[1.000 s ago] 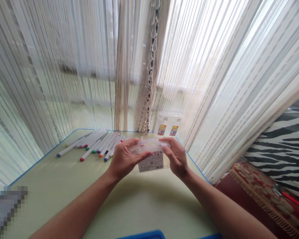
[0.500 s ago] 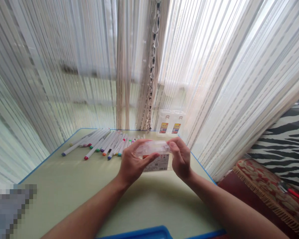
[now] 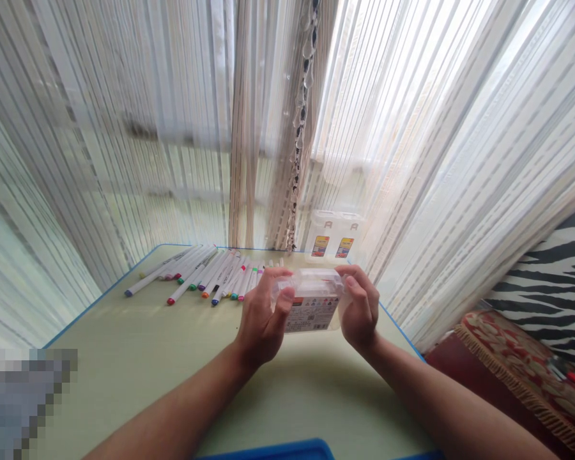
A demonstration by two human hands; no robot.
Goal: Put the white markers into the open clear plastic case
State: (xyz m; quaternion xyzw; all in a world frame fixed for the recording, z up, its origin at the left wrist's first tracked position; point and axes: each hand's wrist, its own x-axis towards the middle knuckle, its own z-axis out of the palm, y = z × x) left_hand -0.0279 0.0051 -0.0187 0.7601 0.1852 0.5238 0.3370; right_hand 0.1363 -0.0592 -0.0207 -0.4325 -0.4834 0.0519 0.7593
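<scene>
Clear plastic, the case (image 3: 319, 276) is grasped at its two ends by both hands (image 3: 263, 316) over the surface (image 3: 148, 338), apparently for steadiness, keeping its label (image 3: 316, 314) in view, while markers (image 3: 226, 284) lie bunched leftward, seemingly set aside.

"What's being held?"

"A clear plastic box (image 3: 317, 291), printed label (image 3: 312, 315) on its near face; left hand (image 3: 263, 319) gripping its left side, right hand (image 3: 361, 310) its right."

"And around the box?"

"White-bodied markers (image 3: 227, 281) lie left of it; a clear case (image 3: 333, 239) with two labels (image 3: 320, 246) stands beyond it; curtains (image 3: 186, 96) hang behind."
</scene>
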